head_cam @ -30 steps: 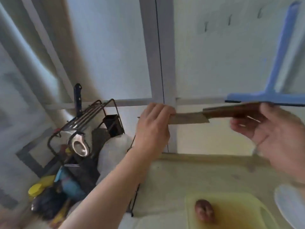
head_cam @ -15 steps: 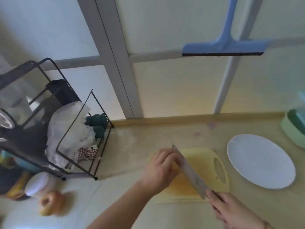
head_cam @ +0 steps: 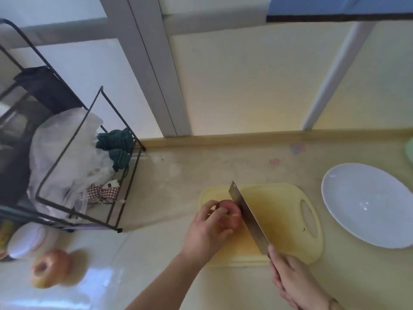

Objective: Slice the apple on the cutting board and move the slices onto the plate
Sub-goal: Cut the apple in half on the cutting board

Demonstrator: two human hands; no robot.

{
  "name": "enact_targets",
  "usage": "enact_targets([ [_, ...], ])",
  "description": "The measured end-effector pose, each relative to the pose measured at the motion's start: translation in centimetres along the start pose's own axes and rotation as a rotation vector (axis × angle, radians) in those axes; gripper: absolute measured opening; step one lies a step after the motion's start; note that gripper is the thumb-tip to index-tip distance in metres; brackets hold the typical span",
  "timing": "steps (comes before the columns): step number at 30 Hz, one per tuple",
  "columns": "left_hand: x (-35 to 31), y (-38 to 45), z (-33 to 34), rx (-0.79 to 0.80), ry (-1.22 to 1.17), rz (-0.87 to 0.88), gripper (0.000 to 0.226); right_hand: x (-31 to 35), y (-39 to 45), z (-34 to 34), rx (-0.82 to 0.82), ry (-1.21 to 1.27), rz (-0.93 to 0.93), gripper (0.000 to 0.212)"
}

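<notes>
A reddish apple (head_cam: 230, 210) sits on the left part of the pale yellow cutting board (head_cam: 288, 220). My left hand (head_cam: 210, 231) grips the apple from the left and front, hiding much of it. My right hand (head_cam: 292, 285) holds the handle of a cleaver (head_cam: 248, 217). Its blade stands on edge against the apple's right side, tip pointing away from me. An oval white plate (head_cam: 366, 204) lies to the right of the board with nothing on it.
A black wire rack (head_cam: 89, 157) with plastic bags and cloths stands at the left. A second apple (head_cam: 48, 270) lies on the counter at front left, beside a white lidded jar (head_cam: 24, 240). A green container's edge (head_cam: 409, 151) shows at far right.
The view has dropped from the wall to the counter. Both hands came down to the board; my left hand left the blade and took the apple, and the cleaver now rests against it.
</notes>
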State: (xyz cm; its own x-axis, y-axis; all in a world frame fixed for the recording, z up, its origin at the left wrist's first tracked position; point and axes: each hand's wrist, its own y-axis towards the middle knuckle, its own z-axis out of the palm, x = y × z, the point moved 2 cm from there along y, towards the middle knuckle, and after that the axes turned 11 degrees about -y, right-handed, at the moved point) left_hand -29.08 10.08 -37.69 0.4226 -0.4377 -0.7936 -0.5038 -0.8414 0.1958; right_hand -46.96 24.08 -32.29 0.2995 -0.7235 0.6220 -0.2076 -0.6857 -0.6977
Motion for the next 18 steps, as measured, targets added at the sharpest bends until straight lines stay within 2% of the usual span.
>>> enact_targets([
  [3,-0.8,-0.5,1.8,0.019,0.013,0.086,0.047,0.0,-0.1,-0.3,-0.049,-0.006,0.000,0.054],
  [6,-1.2,-1.1,2.8,0.013,0.039,0.171,0.043,-0.2,-0.1,-1.2,-0.099,-0.142,-0.035,0.051],
  [8,-1.6,-1.3,2.9,-0.021,0.081,0.287,0.036,-0.2,0.0,-1.5,0.000,-0.108,-0.014,0.050],
  [10,-1.9,-1.1,3.0,-0.048,0.110,0.370,0.029,0.1,0.0,-1.7,0.087,0.035,0.028,0.050],
  [13,-2.4,-0.7,3.0,-0.055,0.102,0.385,0.028,0.4,-0.4,-2.1,-0.001,0.018,0.029,0.052],
  [16,-2.4,-0.8,3.1,-0.044,0.086,0.362,0.031,0.4,-1.4,-2.2,-0.118,-0.064,-0.065,0.051],
  [18,-2.1,-0.9,3.2,-0.044,0.068,0.322,0.032,0.3,-2.0,-1.8,-0.124,-0.127,-0.110,0.050],
])
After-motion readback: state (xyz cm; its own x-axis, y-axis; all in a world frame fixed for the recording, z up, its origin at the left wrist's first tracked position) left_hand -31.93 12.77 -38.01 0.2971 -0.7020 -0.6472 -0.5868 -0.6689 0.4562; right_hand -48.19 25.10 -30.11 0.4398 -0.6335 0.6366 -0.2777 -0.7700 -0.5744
